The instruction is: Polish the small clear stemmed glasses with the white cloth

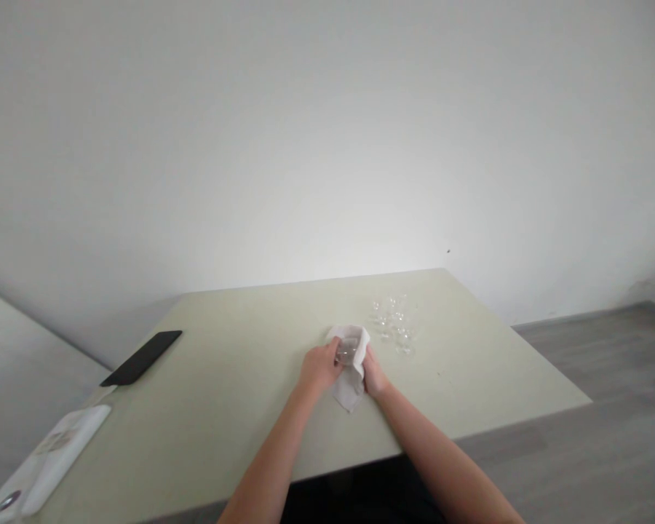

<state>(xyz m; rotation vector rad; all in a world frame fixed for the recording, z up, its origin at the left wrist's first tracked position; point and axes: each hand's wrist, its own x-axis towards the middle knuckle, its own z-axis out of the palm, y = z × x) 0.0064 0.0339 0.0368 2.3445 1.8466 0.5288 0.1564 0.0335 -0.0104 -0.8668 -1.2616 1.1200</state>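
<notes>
My left hand [319,366] is closed around a small clear glass [348,351] at the middle of the pale green table [223,407]. A white cloth [352,378] wraps the glass from the right and hangs down below it. My right hand [372,375] grips that cloth, pressed against the glass. Both hands sit close together, just above the tabletop.
Several small clear glasses [394,324] stand grouped on the table just beyond and right of my hands. A black flat phone-like object [142,356] lies at the far left edge. A white flat pack [49,458] lies at the near left corner. Grey floor shows to the right.
</notes>
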